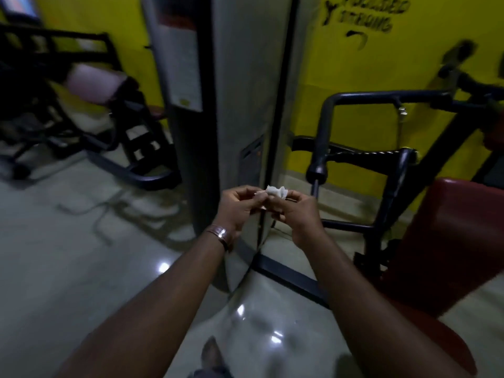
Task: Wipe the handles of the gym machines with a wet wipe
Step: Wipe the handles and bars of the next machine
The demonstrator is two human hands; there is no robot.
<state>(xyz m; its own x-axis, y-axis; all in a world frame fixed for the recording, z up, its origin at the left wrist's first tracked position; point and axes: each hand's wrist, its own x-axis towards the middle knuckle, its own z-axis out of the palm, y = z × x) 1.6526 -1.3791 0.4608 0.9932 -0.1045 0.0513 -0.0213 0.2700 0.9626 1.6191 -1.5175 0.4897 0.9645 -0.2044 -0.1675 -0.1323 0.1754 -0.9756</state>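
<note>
A small crumpled white wet wipe (276,191) sits between both hands at mid-frame. My left hand (240,205), with a watch on its wrist, pinches the wipe's left edge. My right hand (296,211) curls its fingers round the wipe's right side. Just right of the hands, a dark curved machine handle bar (324,126) drops to a rounded black end knob (316,169). Neither hand touches the handle.
A tall grey weight-stack housing (240,91) stands directly behind the hands. A red padded seat (447,241) is at the right with black frame tubes (392,186). Another black machine with a pink pad (92,83) stands at the far left on the shiny tiled floor (68,255); yellow walls lie behind.
</note>
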